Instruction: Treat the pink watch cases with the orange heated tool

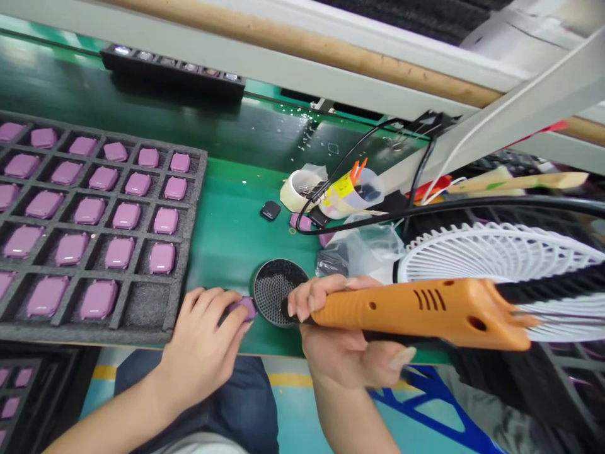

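Observation:
My left hand (208, 328) rests at the bench's front edge, its fingers closed on a small purple watch-like case (244, 308). My right hand (338, 334) grips an orange corded power tool (401, 312) with vent slots. The tool's dark front end lies over a round black dish (276, 293) with a perforated bottom, which sits between the two hands; its tip is hard to make out. The purple case is close beside the dish's left rim. To the left stands a grey foam tray (191, 208) of purple cases, with one bare compartment at its near right corner.
A white fan guard (472, 252) stands at the right. Behind the dish are a tape roll (300, 189), a plastic cup (354, 192) and a clear bag (368, 246). A black cable (454, 207) crosses above the tool. A shelf beam (293, 50) spans the back.

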`<state>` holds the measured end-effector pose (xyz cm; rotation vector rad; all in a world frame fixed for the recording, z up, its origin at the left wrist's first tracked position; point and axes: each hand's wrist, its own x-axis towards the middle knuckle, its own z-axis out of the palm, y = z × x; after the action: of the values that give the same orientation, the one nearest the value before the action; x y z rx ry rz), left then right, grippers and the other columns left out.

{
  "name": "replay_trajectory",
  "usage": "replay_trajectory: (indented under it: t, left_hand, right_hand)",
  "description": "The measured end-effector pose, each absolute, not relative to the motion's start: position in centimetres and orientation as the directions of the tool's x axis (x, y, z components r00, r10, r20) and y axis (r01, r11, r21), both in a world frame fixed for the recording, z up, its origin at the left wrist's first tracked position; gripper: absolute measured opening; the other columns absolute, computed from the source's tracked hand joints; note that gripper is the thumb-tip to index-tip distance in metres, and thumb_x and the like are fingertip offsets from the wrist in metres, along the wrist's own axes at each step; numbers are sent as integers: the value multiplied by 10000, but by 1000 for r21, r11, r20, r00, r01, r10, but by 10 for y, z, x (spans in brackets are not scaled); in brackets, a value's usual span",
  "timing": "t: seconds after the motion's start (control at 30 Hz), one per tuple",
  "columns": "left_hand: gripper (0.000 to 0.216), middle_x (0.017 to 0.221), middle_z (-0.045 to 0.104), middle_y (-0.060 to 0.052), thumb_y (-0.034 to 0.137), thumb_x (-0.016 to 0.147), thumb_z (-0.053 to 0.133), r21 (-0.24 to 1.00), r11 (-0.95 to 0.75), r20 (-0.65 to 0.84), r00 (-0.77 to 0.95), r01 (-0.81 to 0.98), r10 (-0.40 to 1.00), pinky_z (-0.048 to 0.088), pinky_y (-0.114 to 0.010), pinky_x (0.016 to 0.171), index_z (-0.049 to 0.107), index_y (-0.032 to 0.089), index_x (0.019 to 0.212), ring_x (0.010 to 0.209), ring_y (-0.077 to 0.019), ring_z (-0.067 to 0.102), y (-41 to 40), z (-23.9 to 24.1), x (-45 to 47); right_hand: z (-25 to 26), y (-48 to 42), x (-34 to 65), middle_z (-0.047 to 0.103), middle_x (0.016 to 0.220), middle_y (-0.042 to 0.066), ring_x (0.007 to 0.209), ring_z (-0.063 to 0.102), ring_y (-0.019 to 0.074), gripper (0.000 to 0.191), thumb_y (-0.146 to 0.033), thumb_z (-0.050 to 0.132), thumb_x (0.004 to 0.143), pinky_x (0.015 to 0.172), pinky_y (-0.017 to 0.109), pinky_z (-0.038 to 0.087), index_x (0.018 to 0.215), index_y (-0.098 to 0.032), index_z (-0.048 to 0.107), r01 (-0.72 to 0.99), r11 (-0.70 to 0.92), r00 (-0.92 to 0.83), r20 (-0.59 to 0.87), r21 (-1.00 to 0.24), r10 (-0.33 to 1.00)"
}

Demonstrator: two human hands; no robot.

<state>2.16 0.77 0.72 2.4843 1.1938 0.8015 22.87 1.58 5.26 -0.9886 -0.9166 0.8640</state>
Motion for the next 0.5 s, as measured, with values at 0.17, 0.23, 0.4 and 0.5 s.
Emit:
replay_trajectory:
  t: [0.17,0.23,0.4,0.5]
  left_hand:
    - [196,1330,777,-106,205,1157,635,470,-631,353,524,617,775,465,-515,1103,719,198,1335,1218,-307,669,8,9,21]
    - [205,1335,780,-104,199,1152,648,462,-639,364,525,615,769,469,-517,1097,722,197,1343,1213,-306,669,8,10,21]
    - [211,1309,795,-100,182,1141,670,470,-661,392,533,585,750,494,-511,1086,733,213,1340,1191,-288,692,8,10,20]
    - [244,1305,804,-92,165,1120,691,468,-700,415,566,539,713,509,-511,1063,748,234,1347,1160,-276,700,7,9,18]
  right_hand:
    - [50,17,228,586,824,-44,583,536,182,586,-883,716,931,556,344,503,1198,-372,614,-209,336,364,246,-919,898]
    - [50,18,227,593,822,-45,578,541,183,575,-873,726,933,548,343,504,1195,-373,619,-208,339,361,250,-917,898]
    - [53,17,228,582,818,-43,567,540,187,610,-910,709,920,536,352,507,1181,-370,593,-152,340,359,268,-928,894]
    - [63,15,230,600,836,-31,608,569,201,558,-858,740,940,565,365,528,1209,-380,637,-184,354,319,285,-917,904]
